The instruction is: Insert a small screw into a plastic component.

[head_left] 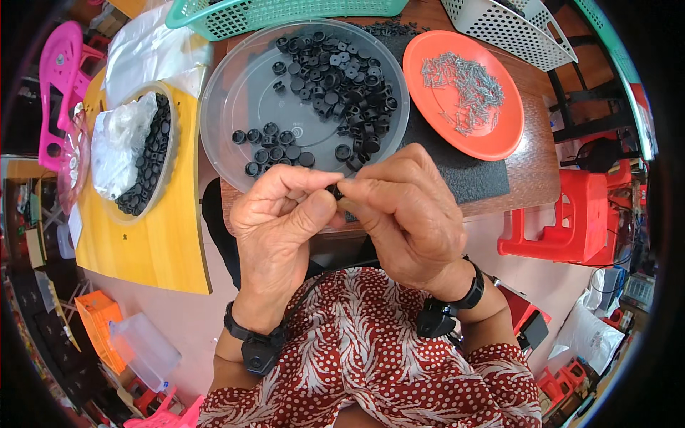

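Note:
My left hand and my right hand meet in front of my chest, fingertips together. Pinched between them is a small black plastic part, mostly covered by the fingers. Whether my right fingers also hold something tiny, I cannot make out. Just beyond my hands lies a clear round tray with many small round black caps heaped at its right side. A smaller group of black caps sits at its near left. To the right is an orange-red plate with a pile of small metal screws.
A yellow table on the left holds an oval tub of black parts under a plastic bag. Green and white baskets stand at the back. A black mat lies under the plate. A red stool stands right.

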The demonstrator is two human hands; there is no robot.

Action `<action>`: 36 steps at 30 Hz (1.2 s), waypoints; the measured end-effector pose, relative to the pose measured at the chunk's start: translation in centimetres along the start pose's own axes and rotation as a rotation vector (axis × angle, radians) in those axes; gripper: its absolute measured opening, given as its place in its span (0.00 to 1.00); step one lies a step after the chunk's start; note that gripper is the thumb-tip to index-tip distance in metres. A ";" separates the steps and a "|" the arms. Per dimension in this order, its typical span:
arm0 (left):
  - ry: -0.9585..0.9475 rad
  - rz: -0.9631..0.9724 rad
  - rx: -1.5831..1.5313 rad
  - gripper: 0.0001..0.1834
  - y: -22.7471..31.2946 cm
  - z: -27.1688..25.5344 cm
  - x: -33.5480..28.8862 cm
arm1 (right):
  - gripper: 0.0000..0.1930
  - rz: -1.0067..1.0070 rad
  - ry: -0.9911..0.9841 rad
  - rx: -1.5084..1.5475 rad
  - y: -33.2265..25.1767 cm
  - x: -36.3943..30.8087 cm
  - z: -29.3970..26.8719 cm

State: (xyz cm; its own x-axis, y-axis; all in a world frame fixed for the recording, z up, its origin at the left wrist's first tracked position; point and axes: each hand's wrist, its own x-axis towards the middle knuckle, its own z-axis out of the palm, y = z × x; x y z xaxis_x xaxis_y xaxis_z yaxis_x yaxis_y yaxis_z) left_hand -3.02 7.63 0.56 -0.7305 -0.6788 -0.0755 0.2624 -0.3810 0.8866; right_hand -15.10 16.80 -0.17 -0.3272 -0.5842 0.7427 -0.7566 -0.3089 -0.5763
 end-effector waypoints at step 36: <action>-0.119 0.139 -0.221 0.13 2.6 -5.2 1.1 | 0.12 0.435 -0.659 1.817 -8.8 5.9 1.8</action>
State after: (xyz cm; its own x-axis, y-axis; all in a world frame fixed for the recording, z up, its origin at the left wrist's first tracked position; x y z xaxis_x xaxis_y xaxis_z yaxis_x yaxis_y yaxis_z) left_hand 0.14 2.69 0.41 -0.7435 -0.6603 0.1056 0.4868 -0.4261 0.7626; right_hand -9.36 14.71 8.67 0.2480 -0.8251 0.5077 0.8087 -0.1122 -0.5775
